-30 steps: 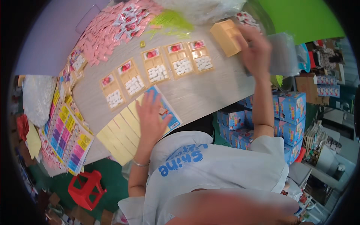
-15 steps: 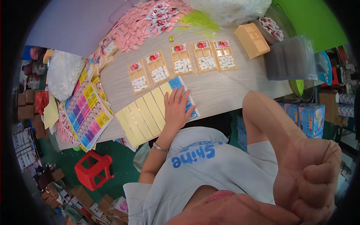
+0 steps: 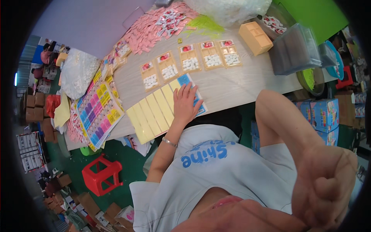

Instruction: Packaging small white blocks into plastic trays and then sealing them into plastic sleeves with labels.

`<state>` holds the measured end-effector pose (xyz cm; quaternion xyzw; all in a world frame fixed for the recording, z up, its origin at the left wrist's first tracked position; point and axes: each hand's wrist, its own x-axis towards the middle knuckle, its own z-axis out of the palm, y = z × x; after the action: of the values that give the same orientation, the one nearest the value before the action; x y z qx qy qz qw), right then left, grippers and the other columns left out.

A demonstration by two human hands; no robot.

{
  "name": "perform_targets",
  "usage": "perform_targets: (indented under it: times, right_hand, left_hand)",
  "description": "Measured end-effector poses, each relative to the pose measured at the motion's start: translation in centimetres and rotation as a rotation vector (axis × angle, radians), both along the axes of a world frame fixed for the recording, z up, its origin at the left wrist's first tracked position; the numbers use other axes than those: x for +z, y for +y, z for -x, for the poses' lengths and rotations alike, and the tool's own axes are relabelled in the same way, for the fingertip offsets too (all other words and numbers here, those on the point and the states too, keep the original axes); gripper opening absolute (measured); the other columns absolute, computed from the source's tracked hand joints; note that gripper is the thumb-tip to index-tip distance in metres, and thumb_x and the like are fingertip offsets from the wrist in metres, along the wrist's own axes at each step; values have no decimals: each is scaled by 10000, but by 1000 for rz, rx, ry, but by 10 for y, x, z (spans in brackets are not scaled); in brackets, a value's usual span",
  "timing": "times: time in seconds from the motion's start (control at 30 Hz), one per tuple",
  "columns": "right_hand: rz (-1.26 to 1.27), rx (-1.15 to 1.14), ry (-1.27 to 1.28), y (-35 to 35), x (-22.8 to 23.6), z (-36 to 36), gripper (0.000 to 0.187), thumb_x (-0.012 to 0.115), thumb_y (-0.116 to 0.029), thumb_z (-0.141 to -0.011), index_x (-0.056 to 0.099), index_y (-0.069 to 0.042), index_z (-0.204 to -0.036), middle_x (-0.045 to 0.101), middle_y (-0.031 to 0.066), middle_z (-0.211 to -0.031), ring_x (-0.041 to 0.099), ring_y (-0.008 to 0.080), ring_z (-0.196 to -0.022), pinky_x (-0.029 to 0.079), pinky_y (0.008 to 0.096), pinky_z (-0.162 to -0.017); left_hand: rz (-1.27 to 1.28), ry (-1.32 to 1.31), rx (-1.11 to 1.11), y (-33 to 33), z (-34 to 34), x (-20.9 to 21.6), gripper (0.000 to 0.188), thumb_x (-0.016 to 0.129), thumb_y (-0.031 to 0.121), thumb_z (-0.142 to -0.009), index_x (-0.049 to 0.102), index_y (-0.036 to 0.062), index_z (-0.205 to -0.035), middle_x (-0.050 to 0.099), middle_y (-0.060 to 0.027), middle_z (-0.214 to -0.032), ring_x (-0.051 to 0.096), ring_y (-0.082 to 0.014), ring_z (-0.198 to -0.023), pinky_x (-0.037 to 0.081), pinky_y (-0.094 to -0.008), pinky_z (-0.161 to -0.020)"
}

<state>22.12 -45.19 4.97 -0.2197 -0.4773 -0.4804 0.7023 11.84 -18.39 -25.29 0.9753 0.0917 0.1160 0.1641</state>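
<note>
My left hand (image 3: 185,104) lies flat, fingers spread, on the right end of a pale yellow sheet (image 3: 152,112) marked into strips, with a blue printed section under the fingers. Beyond it stands a row of beige divided trays (image 3: 170,66), each with small white pieces in one part and a red-and-white sachet in another. Raised at the lower right, close to the camera, is my right hand (image 3: 326,185). Its fingers curl in toward the palm, and no object shows in them.
Pink sachets (image 3: 150,31) and thin green sticks (image 3: 206,25) are heaped at the back. Printed colourful sheets (image 3: 98,110) and a bag of white pieces (image 3: 79,73) lie left. A beige tray stack (image 3: 255,38) and clear plastic box (image 3: 295,50) stand right; a red stool (image 3: 101,174) sits below.
The view has shifted slightly, so the table appears a little to the right and higher. My left hand stays on the sheet. My right hand's curled fingers have changed position slightly.
</note>
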Motion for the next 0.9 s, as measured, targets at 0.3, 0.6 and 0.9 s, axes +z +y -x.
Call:
perform_targets:
  times: [0.3, 0.6, 0.9]
  right_hand:
    - [101, -107, 65, -67, -11, 16, 341, 615, -562, -960, 712, -259, -1084, 618, -151, -799, 409, -17, -585, 367, 213, -556]
    - [227, 4, 119, 8, -19, -16, 404, 578, -598, -964, 715, -234, -1071, 525, -126, -734, 431, 28, -613, 399, 232, -608]
    - [1143, -379, 702, 41, -201, -84, 135, 673, 53, -891, 690, -4, -1012, 651, 63, -905, 573, 139, -742, 476, 260, -686]
  left_hand:
    - [-11, -72, -24, -4, -7, -9, 553, 640, 403, -944, 545, 123, -1411, 482, -123, -1490, 384, -343, -1412, 221, -544, -1196]
    - [-2, -8, -105, 1, 8, 3, 653, 657, 461, -915, 506, 131, -1458, 466, -122, -1510, 371, -345, -1426, 210, -540, -1205]
    - [25, 11, -129, 14, -17, 1, 742, 649, 515, -915, 466, 79, -1487, 384, -124, -1589, 298, -337, -1491, 184, -600, -1207]
